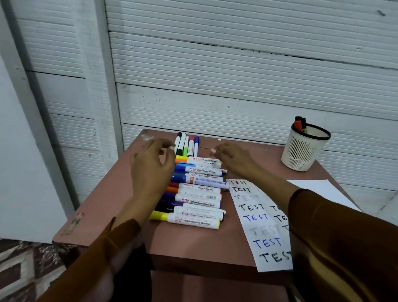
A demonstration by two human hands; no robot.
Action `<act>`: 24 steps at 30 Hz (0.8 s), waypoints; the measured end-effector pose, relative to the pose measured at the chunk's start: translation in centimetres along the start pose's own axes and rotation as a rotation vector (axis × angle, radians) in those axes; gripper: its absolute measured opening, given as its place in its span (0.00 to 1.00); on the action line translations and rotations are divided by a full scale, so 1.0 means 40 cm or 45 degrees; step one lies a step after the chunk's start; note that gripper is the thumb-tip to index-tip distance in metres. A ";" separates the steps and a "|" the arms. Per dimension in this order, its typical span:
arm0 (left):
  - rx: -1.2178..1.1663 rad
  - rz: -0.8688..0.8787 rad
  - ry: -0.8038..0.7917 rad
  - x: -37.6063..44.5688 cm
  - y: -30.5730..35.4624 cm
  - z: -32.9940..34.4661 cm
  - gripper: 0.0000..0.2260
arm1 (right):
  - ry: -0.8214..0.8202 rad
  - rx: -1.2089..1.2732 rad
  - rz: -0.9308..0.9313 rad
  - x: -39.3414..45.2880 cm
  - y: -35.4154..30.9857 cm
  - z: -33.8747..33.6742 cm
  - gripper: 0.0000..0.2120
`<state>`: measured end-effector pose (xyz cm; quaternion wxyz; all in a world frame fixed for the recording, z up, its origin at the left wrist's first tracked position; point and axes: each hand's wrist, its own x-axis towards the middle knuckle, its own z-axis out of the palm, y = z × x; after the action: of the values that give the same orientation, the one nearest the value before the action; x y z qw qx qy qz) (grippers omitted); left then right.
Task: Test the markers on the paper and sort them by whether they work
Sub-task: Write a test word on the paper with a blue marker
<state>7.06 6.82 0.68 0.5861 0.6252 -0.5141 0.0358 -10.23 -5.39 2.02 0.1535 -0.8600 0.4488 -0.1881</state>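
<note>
Several capped whiteboard markers (197,191) lie side by side in a column on the brown table (190,241), caps to the left. Behind them a smaller group of thin markers (186,144) lies pointing away from me. A strip of white paper (258,223) with "TEST" written many times in black, blue and faint grey lies to the right of the column. My left hand (151,165) hovers at the left of the column's far end, fingers loosely curved, holding nothing. My right hand (232,156) hovers at the right of it, fingers relaxed and empty.
A white mesh pen cup (303,150) with a black rim holds two or three markers at the table's far right corner. A second white sheet (323,191) lies beyond my right sleeve. A white slatted wall stands directly behind the table. A patterned rug covers the floor at lower left.
</note>
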 end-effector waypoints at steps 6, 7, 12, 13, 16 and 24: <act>-0.094 -0.351 0.009 -0.016 -0.088 -0.006 0.09 | -0.159 -0.077 0.077 0.086 -0.020 0.019 0.26; -0.076 -0.352 -0.006 -0.019 -0.094 -0.002 0.10 | -0.177 -0.081 0.100 0.095 -0.025 0.024 0.27; 0.115 -0.307 -0.130 -0.016 -0.111 0.020 0.11 | -0.239 -0.130 0.200 0.133 -0.039 0.057 0.32; 0.133 -0.303 -0.138 -0.015 -0.115 0.022 0.11 | -0.245 -0.127 0.211 0.138 -0.037 0.063 0.32; 0.150 -0.305 -0.142 -0.013 -0.115 0.020 0.12 | -0.240 -0.117 0.239 0.145 -0.030 0.075 0.32; 0.193 -0.312 -0.179 -0.012 -0.110 0.017 0.12 | -0.130 -0.046 0.324 0.143 -0.019 0.084 0.29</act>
<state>9.49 5.64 -2.92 0.4999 0.7267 -0.4695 -0.0410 -5.10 -9.39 0.44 0.1833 -0.8072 0.5492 -0.1150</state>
